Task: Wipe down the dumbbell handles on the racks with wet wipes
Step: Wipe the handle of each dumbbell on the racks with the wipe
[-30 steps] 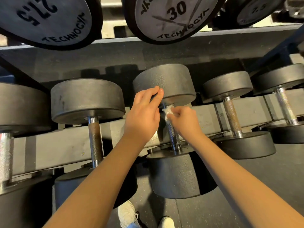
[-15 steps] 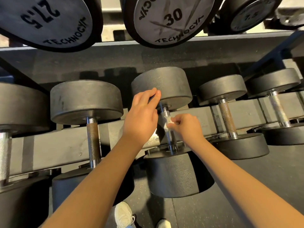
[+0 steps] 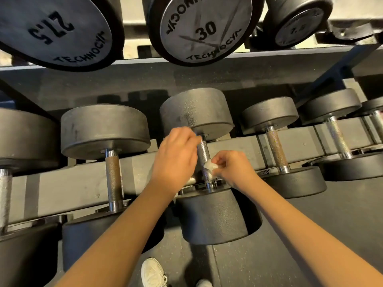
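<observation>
Pinching a wipe (image 3: 208,167) in the right hand (image 3: 233,168) against the handle (image 3: 203,151) of the middle dumbbell (image 3: 215,216), dead centre. Resting the left hand (image 3: 175,157) at its twelve o'clock end, fingers bent; cannot tell whether gripping. Could tear the wipe on rough metal, or rock the dumbbell in the rack (image 3: 68,183), full of others at three and nine o'clock.

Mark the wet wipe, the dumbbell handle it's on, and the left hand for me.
wet wipe (image 3: 208,165), head view, white wad pinched against the handle.
dumbbell handle (image 3: 203,149), head view, bare knurled steel above the wipe.
left hand (image 3: 176,160), head view, back of the hand.
</observation>
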`<state>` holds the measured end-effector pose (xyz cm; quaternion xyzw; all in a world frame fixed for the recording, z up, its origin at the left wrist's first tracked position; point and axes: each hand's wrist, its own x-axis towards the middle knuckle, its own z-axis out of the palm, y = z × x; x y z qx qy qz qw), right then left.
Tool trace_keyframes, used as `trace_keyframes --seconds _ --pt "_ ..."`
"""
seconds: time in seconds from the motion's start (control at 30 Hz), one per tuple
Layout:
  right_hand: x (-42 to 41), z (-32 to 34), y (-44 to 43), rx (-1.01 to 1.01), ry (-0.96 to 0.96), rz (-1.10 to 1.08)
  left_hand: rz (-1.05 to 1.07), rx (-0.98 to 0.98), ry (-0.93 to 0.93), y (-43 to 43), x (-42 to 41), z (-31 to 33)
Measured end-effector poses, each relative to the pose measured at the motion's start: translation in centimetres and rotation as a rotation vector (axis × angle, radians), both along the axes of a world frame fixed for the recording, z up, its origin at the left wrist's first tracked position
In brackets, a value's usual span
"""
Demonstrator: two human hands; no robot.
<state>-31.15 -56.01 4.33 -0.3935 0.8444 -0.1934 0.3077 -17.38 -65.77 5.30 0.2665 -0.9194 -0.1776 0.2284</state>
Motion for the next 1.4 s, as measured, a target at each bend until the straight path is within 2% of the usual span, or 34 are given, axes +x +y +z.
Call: trace_keyframes --seconds 0.03,0.17,0.3,0.37,0.47,0.6,0.73,0.93,1.13,1.3,1.4 --pt "0.2 0.3 0.2 -0.066 -0.016 0.001 -0.062 0.019 -0.019 0.5 0.2 -0.6" --pt "1.0 1.1 1.0 -0.252 -0.087 0.054 -0.162 0.429 -0.127 1.7 0.4 -2.3" --pt "0.7 1.4 1.6 -0.303 -0.126 0.009 -0.12 0.529 -0.14 1.8 -0.8 -1.8" --pt "0.7 1.4 1.9 -0.311 -0.142 -0.02 -0.07 0.534 -0.146 2.1 -1.1 -1.7" --pt "1.2 1.1 2.7 -0.362 -0.175 -0.087 0.116 0.539 -0.084 2.1 -1.2 -2.1" --pt "2.2 -0.1 4.4 -0.283 0.008 -0.107 0.286 0.463 -0.06 1.4 -1.5 -2.5" --pt "3.0 -0.5 4.7 -0.29 0.117 -0.126 0.255 0.373 -0.128 1.4 -2.4 -2.7" --pt "3.5 -0.9 5.1 -0.289 0.132 -0.179 0.137 0.309 -0.257 1.2 -3.3 -3.3" --pt "3.7 -1.2 5.2 -0.269 0.166 -0.183 0.132 0.405 -0.25 1.5 -2.7 -4.6" --pt "3.7 -1.3 5.1 -0.288 0.146 -0.216 0.257 0.429 -0.155 1.2 -3.6 -4.1" --pt "3.8 -1.3 5.1 -0.29 0.143 -0.241 0.284 0.52 -0.21 1.9 -3.1 -4.6"
